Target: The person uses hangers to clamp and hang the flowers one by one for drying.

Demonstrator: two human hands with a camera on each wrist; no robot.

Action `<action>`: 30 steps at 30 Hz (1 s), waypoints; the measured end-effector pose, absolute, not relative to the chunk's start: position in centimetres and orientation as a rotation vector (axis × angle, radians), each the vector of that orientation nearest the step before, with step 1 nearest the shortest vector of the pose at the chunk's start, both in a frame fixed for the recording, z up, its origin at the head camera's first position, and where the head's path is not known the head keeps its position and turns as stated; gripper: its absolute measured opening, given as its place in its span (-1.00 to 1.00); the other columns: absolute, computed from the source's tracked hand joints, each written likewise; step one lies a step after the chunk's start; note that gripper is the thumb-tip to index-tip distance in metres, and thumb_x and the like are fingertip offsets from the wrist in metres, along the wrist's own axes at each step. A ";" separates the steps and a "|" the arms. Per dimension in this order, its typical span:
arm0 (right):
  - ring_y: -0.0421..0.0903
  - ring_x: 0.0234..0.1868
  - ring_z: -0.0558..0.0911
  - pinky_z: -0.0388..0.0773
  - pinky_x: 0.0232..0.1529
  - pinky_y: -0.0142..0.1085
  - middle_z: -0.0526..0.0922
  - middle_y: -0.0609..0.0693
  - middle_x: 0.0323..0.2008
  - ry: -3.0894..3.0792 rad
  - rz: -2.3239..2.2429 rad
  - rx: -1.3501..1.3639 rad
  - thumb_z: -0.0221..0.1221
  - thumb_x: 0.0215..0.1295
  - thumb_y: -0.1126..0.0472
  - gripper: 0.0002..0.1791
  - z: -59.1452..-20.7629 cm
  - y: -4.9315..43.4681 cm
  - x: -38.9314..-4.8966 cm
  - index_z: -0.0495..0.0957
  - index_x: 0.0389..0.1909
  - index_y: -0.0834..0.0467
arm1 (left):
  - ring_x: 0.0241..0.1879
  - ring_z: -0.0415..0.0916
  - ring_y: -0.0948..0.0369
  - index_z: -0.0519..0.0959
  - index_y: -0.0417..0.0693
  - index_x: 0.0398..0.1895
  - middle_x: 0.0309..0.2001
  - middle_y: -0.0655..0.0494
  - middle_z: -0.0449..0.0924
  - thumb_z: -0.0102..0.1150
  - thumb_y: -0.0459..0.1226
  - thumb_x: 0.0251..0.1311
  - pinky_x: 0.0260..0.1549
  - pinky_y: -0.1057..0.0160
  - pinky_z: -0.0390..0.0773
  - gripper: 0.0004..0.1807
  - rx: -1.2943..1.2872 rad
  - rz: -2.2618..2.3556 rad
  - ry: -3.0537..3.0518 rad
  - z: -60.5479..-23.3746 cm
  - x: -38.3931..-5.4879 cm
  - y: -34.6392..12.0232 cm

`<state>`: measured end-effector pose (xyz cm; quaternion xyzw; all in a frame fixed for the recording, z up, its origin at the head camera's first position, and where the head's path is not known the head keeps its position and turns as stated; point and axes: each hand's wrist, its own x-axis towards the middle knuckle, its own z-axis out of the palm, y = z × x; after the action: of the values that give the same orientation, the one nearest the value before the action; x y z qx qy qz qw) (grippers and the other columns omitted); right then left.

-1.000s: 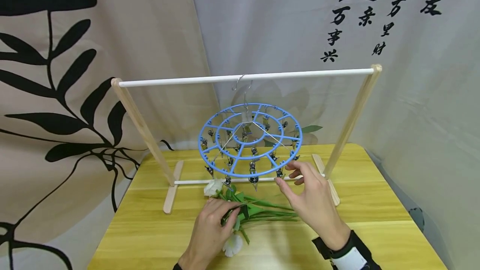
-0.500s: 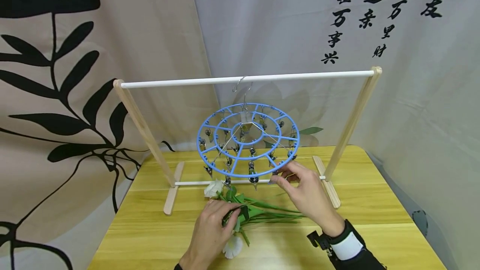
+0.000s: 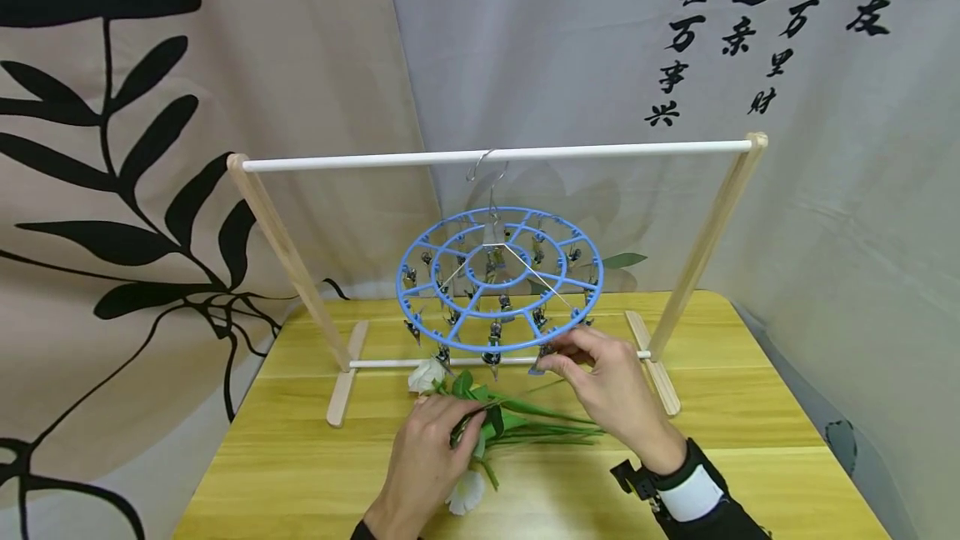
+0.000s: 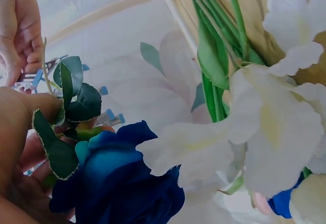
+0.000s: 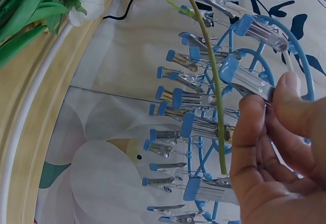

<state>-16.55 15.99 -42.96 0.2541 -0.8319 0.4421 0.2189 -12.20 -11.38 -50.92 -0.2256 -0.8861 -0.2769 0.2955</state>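
A round blue clip hanger (image 3: 499, 347) hangs by its hook from a white rod. My right hand (image 3: 622, 386) pinches one of its metal clips (image 5: 249, 84) with blue tips, at the near right rim. Below, my left hand (image 3: 431, 448) holds a blue rose (image 4: 122, 178) close under its head, fingers curled round the stem and dark green leaves. The rose head is hidden in the head view. Its thin green stem (image 5: 213, 71) reaches up beside the clips in the right wrist view. White flowers (image 4: 275, 127) with green stems (image 3: 540, 423) lie beside the left hand.
The white rod (image 3: 375, 161) spans two wooden posts (image 3: 705, 248), with a lower bar (image 3: 382, 365) between their feet. All stands on a yellow wooden table (image 3: 285, 457). Printed cloth (image 3: 315, 65) hangs behind. Several other clips dangle from the hanger.
My right hand has moved left and closed its fingers on a clip. The hanger has turned slightly, the near clips shifting left. My left hand stays nearly in place.
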 end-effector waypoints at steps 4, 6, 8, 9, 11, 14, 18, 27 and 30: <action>-0.23 -0.24 0.90 0.83 -0.18 -0.45 0.95 -0.11 -0.18 -2.263 1.208 0.725 0.60 0.36 0.38 -0.79 -43.0 15.8 -16.5 0.90 -0.07 0.08 | -0.17 0.80 0.30 0.92 0.10 -0.07 -0.18 0.22 0.93 0.72 -0.28 0.35 -0.12 0.20 0.83 -0.83 -0.602 -0.718 -2.347 -50.6 -12.3 -11.1; -0.21 -0.23 0.91 0.82 -0.17 -0.47 0.95 -0.09 -0.17 -2.248 1.202 0.732 0.60 0.35 0.40 -0.80 -43.0 15.6 -16.5 0.91 -0.10 0.09 | -0.17 0.80 0.29 0.92 0.10 -0.07 -0.17 0.22 0.93 0.72 -0.28 0.35 -0.12 0.20 0.83 -0.84 -0.606 -0.709 -2.338 -50.4 -12.5 -10.9; -0.18 -0.22 0.92 0.81 -0.17 -0.49 0.96 -0.08 -0.17 -2.238 1.192 0.734 0.61 0.33 0.41 -0.80 -43.0 15.5 -16.5 0.92 -0.12 0.08 | -0.17 0.81 0.28 0.92 0.09 -0.07 -0.17 0.21 0.94 0.72 -0.27 0.35 -0.13 0.18 0.84 -0.84 -0.613 -0.704 -2.328 -50.2 -12.6 -10.7; -0.17 -0.22 0.92 0.81 -0.17 -0.50 0.96 -0.08 -0.17 -2.233 1.183 0.733 0.62 0.32 0.41 -0.80 -42.9 15.4 -16.5 0.92 -0.13 0.08 | -0.16 0.81 0.27 0.92 0.09 -0.07 -0.17 0.21 0.94 0.72 -0.27 0.36 -0.13 0.17 0.84 -0.84 -0.615 -0.702 -2.326 -50.0 -12.6 -10.6; -0.15 -0.20 0.93 0.81 -0.16 -0.51 0.97 -0.08 -0.18 -2.224 1.166 0.730 0.63 0.29 0.40 -0.80 -42.9 15.3 -16.5 0.93 -0.16 0.08 | -0.15 0.83 0.25 0.93 0.09 -0.05 -0.16 0.20 0.94 0.71 -0.26 0.37 -0.14 0.16 0.84 -0.84 -0.621 -0.699 -2.322 -49.8 -12.7 -10.4; -0.13 -0.20 0.94 0.79 -0.16 -0.53 0.97 -0.09 -0.20 -2.211 1.146 0.725 0.66 0.26 0.39 -0.80 -42.9 15.1 -16.4 0.94 -0.18 0.07 | -0.14 0.84 0.23 0.93 0.10 -0.02 -0.16 0.19 0.95 0.69 -0.25 0.39 -0.14 0.14 0.84 -0.83 -0.624 -0.698 -2.323 -49.5 -12.8 -10.1; -0.14 -0.22 0.94 0.79 -0.18 -0.53 0.97 -0.08 -0.21 -2.186 1.149 0.736 0.66 0.25 0.39 -0.80 -42.9 14.8 -16.5 0.95 -0.17 0.08 | -0.13 0.85 0.21 0.93 0.09 -0.02 -0.16 0.18 0.95 0.69 -0.25 0.40 -0.17 0.15 0.85 -0.84 -0.631 -0.708 -2.314 -49.2 -12.9 -9.8; -0.16 -0.30 0.91 0.76 -0.25 -0.53 0.96 -0.07 -0.25 -2.125 1.152 0.737 0.68 0.22 0.39 -0.82 -42.8 14.5 -16.7 0.96 -0.21 0.13 | -0.18 0.82 0.21 0.93 0.06 -0.05 -0.21 0.17 0.93 0.67 -0.25 0.39 -0.22 0.17 0.83 -0.86 -0.632 -0.670 -2.290 -48.8 -13.1 -9.5; -0.16 -0.31 0.91 0.75 -0.27 -0.53 0.96 -0.07 -0.27 -2.115 1.148 0.736 0.70 0.17 0.41 -0.81 -42.8 14.4 -16.7 0.96 -0.24 0.13 | -0.19 0.81 0.21 0.93 0.04 -0.06 -0.23 0.14 0.93 0.68 -0.27 0.37 -0.22 0.16 0.82 -0.86 -0.635 -0.669 -2.273 -48.7 -13.2 -9.4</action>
<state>-16.66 14.36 -42.78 0.2783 -0.7998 0.4342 0.3072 -13.21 -9.41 -48.70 -0.2436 -0.8723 -0.2568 0.3373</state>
